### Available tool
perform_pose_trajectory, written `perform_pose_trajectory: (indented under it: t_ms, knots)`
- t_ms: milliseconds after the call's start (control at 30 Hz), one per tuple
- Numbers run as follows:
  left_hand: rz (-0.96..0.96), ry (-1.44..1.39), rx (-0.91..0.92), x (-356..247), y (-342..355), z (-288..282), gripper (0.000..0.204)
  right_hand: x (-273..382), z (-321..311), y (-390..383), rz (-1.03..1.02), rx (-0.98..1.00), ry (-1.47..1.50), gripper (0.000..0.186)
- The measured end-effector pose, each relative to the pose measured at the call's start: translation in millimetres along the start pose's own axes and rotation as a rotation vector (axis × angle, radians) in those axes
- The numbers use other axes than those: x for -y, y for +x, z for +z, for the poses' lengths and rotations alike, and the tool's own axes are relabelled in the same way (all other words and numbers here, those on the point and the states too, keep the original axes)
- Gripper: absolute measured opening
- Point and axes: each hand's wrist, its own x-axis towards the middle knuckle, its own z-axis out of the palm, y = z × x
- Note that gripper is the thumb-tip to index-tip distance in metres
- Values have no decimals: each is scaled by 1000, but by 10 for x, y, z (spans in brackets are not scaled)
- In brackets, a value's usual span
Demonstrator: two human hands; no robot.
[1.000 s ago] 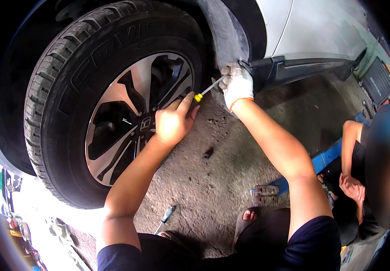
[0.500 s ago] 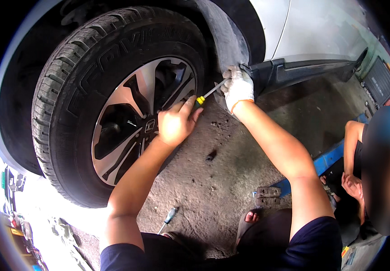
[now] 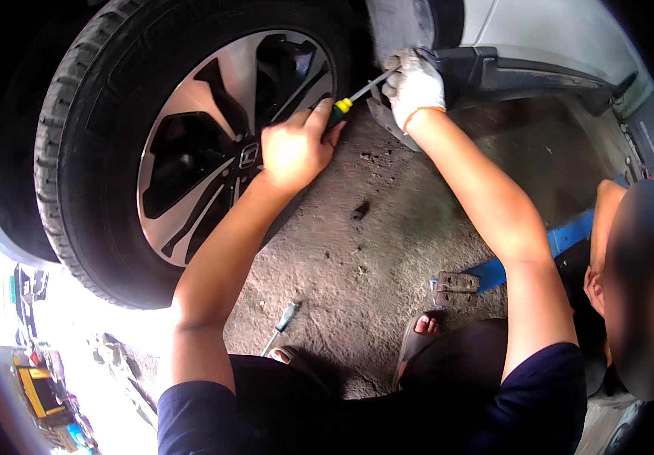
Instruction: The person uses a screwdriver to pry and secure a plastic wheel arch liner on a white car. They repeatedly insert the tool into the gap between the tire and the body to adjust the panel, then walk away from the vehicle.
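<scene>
My bare left hand [image 3: 296, 149] is closed round the dark green and yellow handle of a screwdriver [image 3: 344, 105], in front of the wheel rim. Its metal shaft slants up and right to my right hand [image 3: 418, 87], which wears a white glove with an orange cuff. The gloved fingers are bent round the shaft near its tip, at the lower rear corner of the wheel arch liner [image 3: 403, 32]. The tip itself is hidden. A thin dark flap [image 3: 389, 121] hangs just below the glove. Left of both hands stands the car's tyre [image 3: 88, 159] with its alloy wheel [image 3: 237, 83].
A second screwdriver [image 3: 287, 316] lies on the rough floor near my left foot. A blue lift arm [image 3: 569, 236] with a metal pad [image 3: 457, 288] extends at the right. Another person [image 3: 606, 227] sits close on the right. The dark sill trim [image 3: 539, 76] runs along the car.
My view has tilted down, so the wheel and hands sit higher in the picture. Both hands keep their hold at the same corner of the liner.
</scene>
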Motion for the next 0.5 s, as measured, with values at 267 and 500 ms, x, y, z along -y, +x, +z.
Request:
perform_pose_trajectory:
  t_ms: [267, 500]
  knots:
    - [-1523, -1891, 611, 278, 388, -255, 42, 51, -90, 125, -8, 68, -5, 14]
    - [53, -63, 109, 204, 183, -125, 34, 214, -89, 82, 200, 86, -151, 14]
